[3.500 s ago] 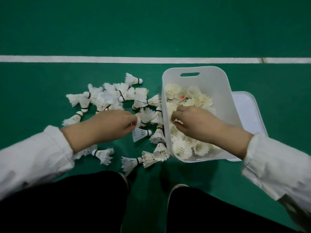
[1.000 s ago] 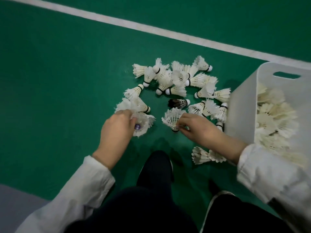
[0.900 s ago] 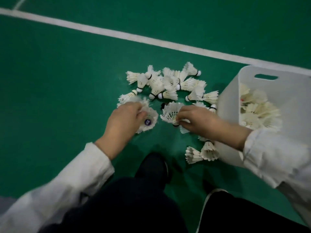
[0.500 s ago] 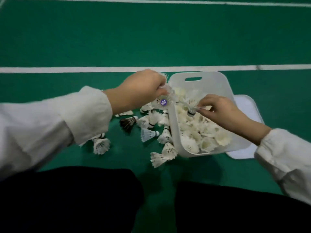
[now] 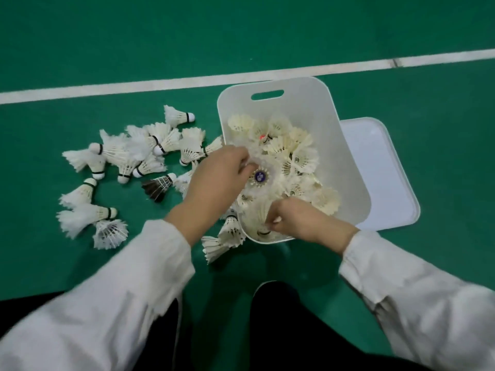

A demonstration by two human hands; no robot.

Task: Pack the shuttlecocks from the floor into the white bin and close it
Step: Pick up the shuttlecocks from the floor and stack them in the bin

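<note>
Both hands over the white bin (image 5: 345,145), dropping shuttlecocks in. Left hand (image 5: 214,180) has fingers curled on a shuttlecock with purple-stickered cork (image 5: 259,176), just past the fingertips. Right hand (image 5: 297,223) is pinched on a feathered shuttlecock (image 5: 258,212) by the near wall. Best to let go low, cork down, so feathers nest without crushing. Loose shuttlecocks (image 5: 128,153) lie on green floor (image 5: 80,49) left of the left fingers: stiff white feathers, rounded corks, one dark one (image 5: 158,187). Smooth plastic lid (image 5: 380,170) lies beyond the right fingers, off.

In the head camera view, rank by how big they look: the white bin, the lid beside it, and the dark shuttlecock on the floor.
1. White bin
2. Lid, partly hidden behind the bin, so its full size is unsure
3. Dark shuttlecock, clearly smallest
</note>
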